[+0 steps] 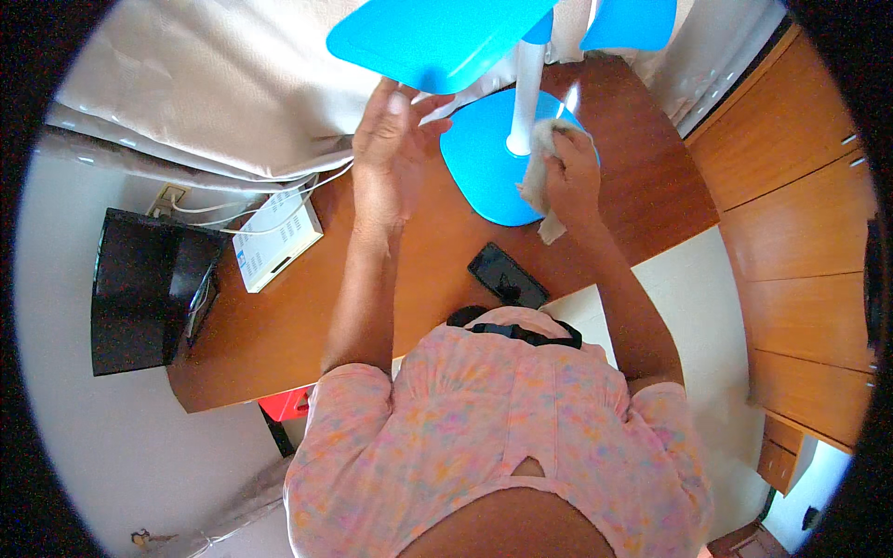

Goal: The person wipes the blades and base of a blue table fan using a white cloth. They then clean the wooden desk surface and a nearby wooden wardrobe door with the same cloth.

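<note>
A blue and white stand, which looks like a table fan, rises before me with a flat blue base and a white pole. Broad blue blades spread at its top, cut off by the upper rim. My left hand is raised at the lower edge of the left blade, fingers apart; some fingertips are hidden behind it, so contact is unclear. My right hand holds a crumpled beige cloth over the right side of the base, beside the pole.
A wooden desk carries a black smartphone near its front edge. To the left are a white box, white cables and a black monitor. Curtains hang behind; wooden cabinets line the right.
</note>
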`<state>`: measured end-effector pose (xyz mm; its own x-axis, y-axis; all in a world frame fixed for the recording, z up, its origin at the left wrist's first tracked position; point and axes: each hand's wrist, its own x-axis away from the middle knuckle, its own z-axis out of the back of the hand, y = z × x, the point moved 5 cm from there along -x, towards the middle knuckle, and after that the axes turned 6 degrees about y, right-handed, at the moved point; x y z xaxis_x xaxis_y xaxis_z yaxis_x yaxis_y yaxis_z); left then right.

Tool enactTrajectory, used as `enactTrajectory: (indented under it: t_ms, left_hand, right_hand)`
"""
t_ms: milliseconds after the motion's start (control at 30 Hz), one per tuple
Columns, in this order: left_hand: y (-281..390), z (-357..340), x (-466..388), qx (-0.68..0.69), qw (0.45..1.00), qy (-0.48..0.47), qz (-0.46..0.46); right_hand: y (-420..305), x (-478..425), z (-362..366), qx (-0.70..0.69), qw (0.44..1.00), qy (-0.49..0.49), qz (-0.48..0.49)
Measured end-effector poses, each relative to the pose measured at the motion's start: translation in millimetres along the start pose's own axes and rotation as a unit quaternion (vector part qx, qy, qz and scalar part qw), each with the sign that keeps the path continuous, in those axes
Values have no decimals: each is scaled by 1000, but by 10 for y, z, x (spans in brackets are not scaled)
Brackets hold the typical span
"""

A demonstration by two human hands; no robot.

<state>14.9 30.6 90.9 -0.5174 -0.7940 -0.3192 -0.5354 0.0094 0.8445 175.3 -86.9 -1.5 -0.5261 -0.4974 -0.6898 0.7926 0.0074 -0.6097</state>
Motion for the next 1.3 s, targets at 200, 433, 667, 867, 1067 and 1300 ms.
enactTrajectory:
  t_ms: [200, 433, 667, 867, 1067, 1300]
  left_hand:
    - [-935, 686, 289, -297, 928, 66, 214]
    - [-2209, 888, 1323, -292, 867, -69, 398]
    - [-2297, 1360, 1343, -607, 756, -9, 245]
    - [-2386, 1557, 1063, -618, 747, 37, 242]
    - [-2925, 1764, 845, -605, 758, -133, 204]
    - [-2195, 1745, 630, -705, 659, -81, 250]
  right_hand:
    - [842, 715, -119, -154, 885, 8, -439]
    - [1219, 1354, -244, -185, 833, -31, -521]
    - [1627, 1666, -3, 142, 935, -134, -295]
    - [1521, 1812, 103, 286, 877, -321, -215]
    - [1614, 1865, 79, 271, 891, -302, -204]
    - [1637, 1886, 63, 275, 880, -335, -192]
